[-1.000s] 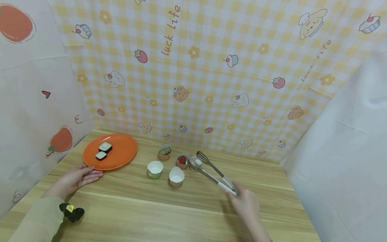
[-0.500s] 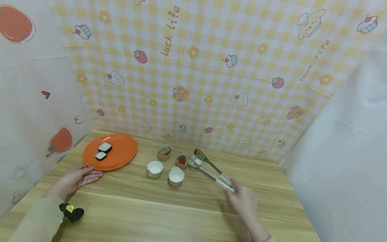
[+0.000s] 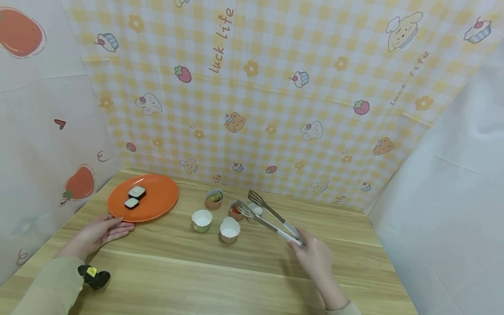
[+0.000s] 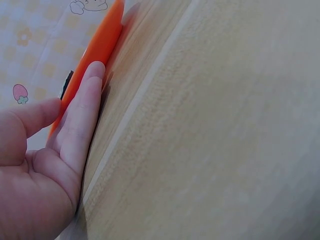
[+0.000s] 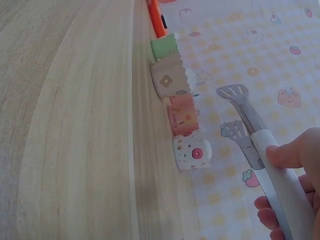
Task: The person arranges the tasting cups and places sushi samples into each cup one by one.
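Observation:
An orange plate [image 3: 157,205] bearing two sushi pieces [image 3: 136,192] lies at the table's left. At its near rim is my left hand [image 3: 104,229], thumb on the edge and fingers extended along its underside; the left wrist view shows thumb [image 4: 42,117] and fingers [image 4: 82,110] on either side of the rim. My right hand [image 3: 313,258] grips the white handles of metal tongs [image 3: 271,216]. The tongs are spread, with nothing between their slotted heads, above the paper cups. One head overlaps a cup with red food [image 3: 236,210]; a round white item [image 3: 257,211] sits in the cup beside it.
Two cups with white insides, one green [image 3: 202,221] and one tan [image 3: 229,230], stand nearer me. Behind them is a cup with greenish food [image 3: 214,198]. A checked cloth [image 3: 275,96] hangs behind the wooden table [image 3: 189,280], with white cloths on both sides.
The tongs and my right hand have shifted left and slightly away from me, one head passing from the white item's cup to the red food's cup. My left hand and the plate stay put.

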The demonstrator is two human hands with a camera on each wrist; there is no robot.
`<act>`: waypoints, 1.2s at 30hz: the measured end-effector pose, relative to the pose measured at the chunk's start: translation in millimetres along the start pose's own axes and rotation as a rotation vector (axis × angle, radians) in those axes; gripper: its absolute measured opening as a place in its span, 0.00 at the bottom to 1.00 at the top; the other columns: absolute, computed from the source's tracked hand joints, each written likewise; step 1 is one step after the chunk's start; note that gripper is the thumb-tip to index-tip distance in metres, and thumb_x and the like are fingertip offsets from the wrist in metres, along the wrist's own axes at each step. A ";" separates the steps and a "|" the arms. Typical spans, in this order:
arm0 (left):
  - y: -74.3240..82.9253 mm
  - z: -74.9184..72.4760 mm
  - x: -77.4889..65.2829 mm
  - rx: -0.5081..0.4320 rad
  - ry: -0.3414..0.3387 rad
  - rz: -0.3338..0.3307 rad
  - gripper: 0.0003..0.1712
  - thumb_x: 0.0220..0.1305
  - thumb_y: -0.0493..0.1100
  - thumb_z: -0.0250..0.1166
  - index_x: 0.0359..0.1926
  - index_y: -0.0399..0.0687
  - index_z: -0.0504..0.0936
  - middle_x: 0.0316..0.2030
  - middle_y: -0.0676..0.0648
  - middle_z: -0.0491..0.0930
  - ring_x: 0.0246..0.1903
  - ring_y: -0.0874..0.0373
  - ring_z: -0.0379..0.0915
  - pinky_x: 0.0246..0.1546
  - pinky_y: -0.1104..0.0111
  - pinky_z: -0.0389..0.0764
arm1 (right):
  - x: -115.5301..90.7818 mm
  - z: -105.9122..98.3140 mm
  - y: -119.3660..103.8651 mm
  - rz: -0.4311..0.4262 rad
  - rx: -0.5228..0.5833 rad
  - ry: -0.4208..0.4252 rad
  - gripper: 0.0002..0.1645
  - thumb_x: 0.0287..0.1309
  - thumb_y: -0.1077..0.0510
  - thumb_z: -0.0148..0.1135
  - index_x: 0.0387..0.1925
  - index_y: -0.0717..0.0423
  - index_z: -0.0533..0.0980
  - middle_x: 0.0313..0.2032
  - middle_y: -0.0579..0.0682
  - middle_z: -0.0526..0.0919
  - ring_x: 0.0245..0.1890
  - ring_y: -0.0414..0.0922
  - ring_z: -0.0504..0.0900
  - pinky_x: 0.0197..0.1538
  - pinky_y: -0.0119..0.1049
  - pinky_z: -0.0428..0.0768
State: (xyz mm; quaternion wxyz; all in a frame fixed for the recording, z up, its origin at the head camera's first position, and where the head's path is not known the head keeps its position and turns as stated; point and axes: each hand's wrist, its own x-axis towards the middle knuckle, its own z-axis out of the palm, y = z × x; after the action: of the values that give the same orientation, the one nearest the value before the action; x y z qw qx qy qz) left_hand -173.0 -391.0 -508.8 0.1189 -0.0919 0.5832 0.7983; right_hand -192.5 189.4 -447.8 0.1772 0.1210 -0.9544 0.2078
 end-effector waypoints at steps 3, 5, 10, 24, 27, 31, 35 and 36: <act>-0.6 -0.2 0.3 -0.003 -0.011 0.001 0.26 0.77 0.37 0.43 0.64 0.23 0.46 0.37 0.43 0.84 0.40 0.53 0.82 0.48 0.61 0.81 | 2.1 -0.5 -2.5 -0.001 0.008 0.004 0.26 0.50 0.48 0.72 0.49 0.57 0.81 0.26 0.46 0.81 0.12 0.35 0.64 0.12 0.28 0.63; -0.7 0.2 0.1 -0.001 -0.003 0.001 0.25 0.77 0.37 0.43 0.63 0.24 0.46 0.37 0.43 0.84 0.40 0.53 0.82 0.47 0.61 0.81 | 3.9 -0.7 -3.9 -0.005 0.014 0.010 0.26 0.50 0.48 0.73 0.49 0.57 0.81 0.26 0.46 0.81 0.13 0.35 0.65 0.12 0.28 0.64; -1.5 0.1 -0.1 -0.005 0.001 -0.002 0.23 0.77 0.36 0.42 0.62 0.24 0.48 0.36 0.43 0.84 0.39 0.54 0.83 0.47 0.62 0.81 | 8.5 -0.3 -7.8 -0.031 0.007 0.034 0.27 0.49 0.48 0.74 0.49 0.56 0.81 0.25 0.46 0.81 0.12 0.35 0.65 0.11 0.29 0.63; 0.3 -1.6 0.8 -0.020 -0.026 -0.006 0.22 0.77 0.36 0.42 0.62 0.26 0.49 0.37 0.42 0.84 0.40 0.53 0.82 0.48 0.61 0.81 | 21.0 3.4 -27.7 -0.105 0.049 0.043 0.26 0.50 0.47 0.73 0.49 0.56 0.81 0.32 0.50 0.85 0.15 0.32 0.68 0.13 0.27 0.66; 1.0 -1.1 0.9 -0.014 -0.026 -0.007 0.22 0.77 0.36 0.41 0.62 0.25 0.48 0.37 0.42 0.83 0.40 0.53 0.82 0.48 0.60 0.81 | 23.6 4.8 -32.2 -0.128 0.057 0.050 0.26 0.50 0.47 0.73 0.48 0.57 0.81 0.33 0.51 0.85 0.16 0.32 0.70 0.14 0.26 0.68; 1.4 -0.8 0.8 -0.017 -0.021 -0.010 0.23 0.77 0.36 0.41 0.63 0.25 0.48 0.37 0.43 0.83 0.40 0.53 0.82 0.48 0.60 0.80 | 27.1 5.9 -38.7 -0.138 0.054 0.051 0.25 0.50 0.47 0.73 0.48 0.56 0.81 0.33 0.50 0.85 0.18 0.34 0.72 0.17 0.27 0.70; 0.9 -0.6 0.8 -0.021 -0.017 -0.009 0.24 0.77 0.36 0.42 0.63 0.25 0.46 0.37 0.43 0.83 0.40 0.52 0.82 0.48 0.60 0.81 | 31.2 5.8 -46.9 -0.142 0.063 0.039 0.26 0.51 0.45 0.72 0.49 0.55 0.81 0.33 0.50 0.85 0.20 0.35 0.74 0.16 0.27 0.70; 0.6 -0.9 0.9 -0.023 -0.024 -0.009 0.24 0.77 0.36 0.42 0.64 0.24 0.45 0.37 0.43 0.83 0.40 0.52 0.82 0.48 0.60 0.81 | 32.5 6.0 -48.8 -0.147 0.067 0.037 0.26 0.51 0.45 0.71 0.49 0.55 0.81 0.33 0.50 0.85 0.20 0.36 0.75 0.16 0.27 0.70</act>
State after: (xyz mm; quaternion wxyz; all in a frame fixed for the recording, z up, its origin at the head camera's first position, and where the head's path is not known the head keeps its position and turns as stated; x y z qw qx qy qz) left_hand -174.1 -392.0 -508.7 0.1282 -0.0864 0.5724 0.8053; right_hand -208.8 138.5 -423.1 0.2051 0.1925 -0.9321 0.2281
